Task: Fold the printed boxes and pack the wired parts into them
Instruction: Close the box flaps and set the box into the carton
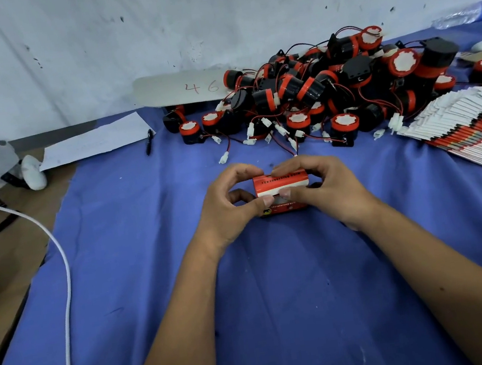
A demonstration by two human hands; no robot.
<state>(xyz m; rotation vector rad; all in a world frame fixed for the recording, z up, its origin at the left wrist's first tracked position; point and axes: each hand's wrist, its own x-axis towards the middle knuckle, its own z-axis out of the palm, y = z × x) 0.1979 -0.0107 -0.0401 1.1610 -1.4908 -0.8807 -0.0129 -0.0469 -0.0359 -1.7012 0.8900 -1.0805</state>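
**While both hands close the box: flap step, one unit in hand**

While the left hand [230,206] and right hand [323,190] face each other low over the blue cloth [277,284], both pinch one small red printed box [280,191] between them: fingers curled over its far top edge, thumbs meeting on the near face. Box sits centred, just short of the nearest trailing connectors. Cannot tell whether a part is already inside; a pale gap shows under the thumbs.

Judgement: a flap is being tucked or pressed home. To do it well, keep the fingers bracing the far wall so the carton stays square, feed the tab in along its crease, and check no wire is caught at the seam.

Beyond: heap of black-and-red wired parts [328,88], white plugs spilling forward. Right of it, a fanned stack of flat unfolded boxes [471,127]. Left side: paper sheet [96,140], pen [148,142], white cable [65,297].
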